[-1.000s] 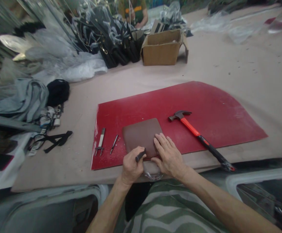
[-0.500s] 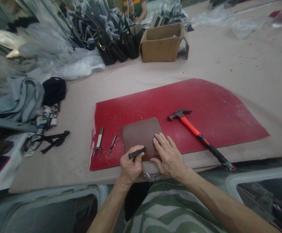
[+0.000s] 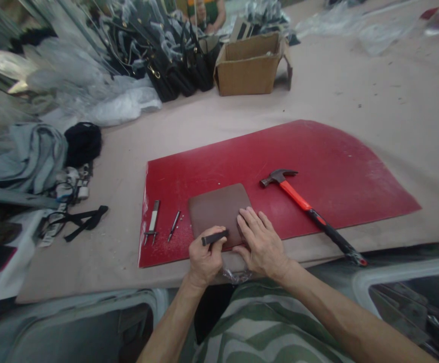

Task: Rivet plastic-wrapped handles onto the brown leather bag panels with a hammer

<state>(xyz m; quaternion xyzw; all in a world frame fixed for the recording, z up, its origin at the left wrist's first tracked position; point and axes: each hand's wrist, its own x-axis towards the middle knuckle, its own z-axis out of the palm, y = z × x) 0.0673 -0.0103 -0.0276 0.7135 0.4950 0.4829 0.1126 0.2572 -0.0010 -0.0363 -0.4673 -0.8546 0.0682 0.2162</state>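
Note:
A brown leather-like panel (image 3: pixel 217 206) with rounded corners lies on the red mat (image 3: pixel 318 166) near the table's front edge. My left hand (image 3: pixel 206 257) is closed around a short dark bar-shaped tool (image 3: pixel 214 237), whose tip is over the panel's lower part. What the tip touches cannot be made out. Flat on the panel's right side, my right hand (image 3: pixel 263 242) presses with its fingers stretched out. To the right rests a claw hammer (image 3: pixel 298 196) with an orange and black handle. A two-pronged tool (image 3: pixel 153 222) and a thin metal rod (image 3: pixel 174 226) lie at the left.
An open cardboard box (image 3: pixel 245 68) and several black handbags (image 3: pixel 166 75) stand at the back, with a person's arm beyond them. Plastic wrapping (image 3: pixel 121 103), grey cloth (image 3: pixel 34 156) and a black strap (image 3: pixel 87 222) lie to the left. Grey bins (image 3: pixel 159 302) flank me below the table.
The tool in my left hand has shifted very slightly to the right over the panel. My right hand stays in place, and the whole view has moved a little.

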